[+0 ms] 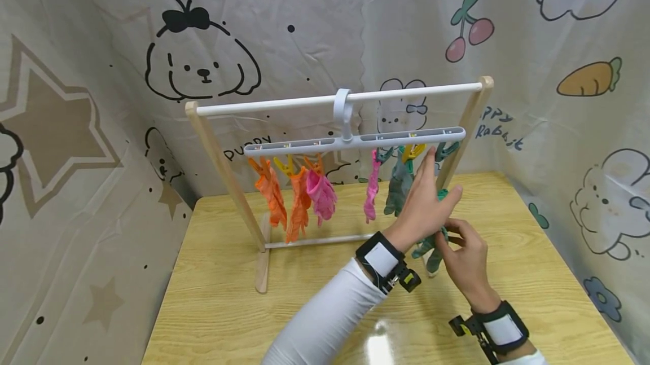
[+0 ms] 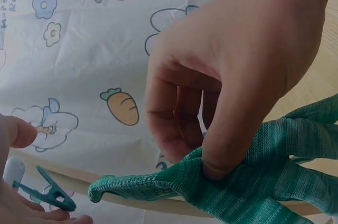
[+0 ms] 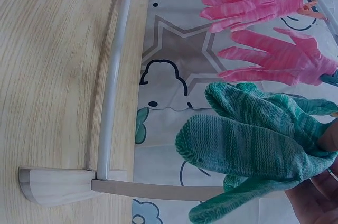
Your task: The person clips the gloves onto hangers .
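My right hand [image 1: 464, 258] pinches a green knitted glove [image 2: 248, 187] between thumb and fingers; the glove's fingers dangle below in the head view. In the left wrist view the cuff end points toward a dark green clip [image 2: 55, 196] and is apart from it. This clip hangs at the right end of a white clip hanger [image 1: 304, 146]. My left hand [image 1: 421, 204] is raised beside the clip, fingers extended and thumb apart; whether it touches the clip is unclear. Another green glove [image 1: 398, 187] hangs behind the left hand, near a yellow clip [image 1: 415, 152].
The hanger hooks over the white top rod [image 1: 274, 104] of a wooden stand [image 1: 220, 170]. Orange gloves [image 1: 272, 198] and pink gloves [image 1: 322, 198] hang from its clips. The stand's lower rod [image 1: 315, 241] crosses above the wooden table [image 1: 218, 314]. Printed curtains [image 1: 304, 26] surround it.
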A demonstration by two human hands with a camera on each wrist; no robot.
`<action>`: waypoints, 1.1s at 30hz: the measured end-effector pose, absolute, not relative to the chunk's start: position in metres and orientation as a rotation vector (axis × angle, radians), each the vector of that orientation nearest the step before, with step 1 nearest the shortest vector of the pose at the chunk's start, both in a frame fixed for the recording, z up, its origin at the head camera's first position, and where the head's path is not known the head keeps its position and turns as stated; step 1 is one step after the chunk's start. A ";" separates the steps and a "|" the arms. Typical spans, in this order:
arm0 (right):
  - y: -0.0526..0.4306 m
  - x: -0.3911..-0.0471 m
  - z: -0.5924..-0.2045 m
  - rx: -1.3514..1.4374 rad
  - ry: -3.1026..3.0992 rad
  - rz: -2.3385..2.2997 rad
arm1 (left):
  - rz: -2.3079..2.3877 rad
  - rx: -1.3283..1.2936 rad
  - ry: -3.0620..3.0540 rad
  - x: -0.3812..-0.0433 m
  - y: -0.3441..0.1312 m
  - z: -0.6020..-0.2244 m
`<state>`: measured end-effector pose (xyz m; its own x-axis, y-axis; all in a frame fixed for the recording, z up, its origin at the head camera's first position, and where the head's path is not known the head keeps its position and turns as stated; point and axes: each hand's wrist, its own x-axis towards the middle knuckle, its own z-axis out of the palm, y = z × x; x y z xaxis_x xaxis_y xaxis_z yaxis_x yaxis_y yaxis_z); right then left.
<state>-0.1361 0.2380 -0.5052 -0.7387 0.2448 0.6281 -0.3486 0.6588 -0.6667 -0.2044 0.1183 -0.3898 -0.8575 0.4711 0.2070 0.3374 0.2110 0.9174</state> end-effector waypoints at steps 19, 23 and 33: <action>0.239 -0.136 -0.507 0.070 -2.160 1.049 | 1.691 0.765 2.538 -0.202 0.119 -0.384; 0.239 -0.137 -0.507 0.075 -2.155 1.049 | 1.626 0.776 2.674 -0.202 0.119 -0.384; 0.238 -0.138 -0.506 0.077 -2.148 1.070 | 1.413 0.687 3.015 -0.199 0.116 -0.383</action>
<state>-0.1376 0.2384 -0.5055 -0.7363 0.2511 0.6283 -0.3505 0.6528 -0.6716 -0.1994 0.1162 -0.3831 -0.8866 0.2465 0.3914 0.4585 0.5799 0.6734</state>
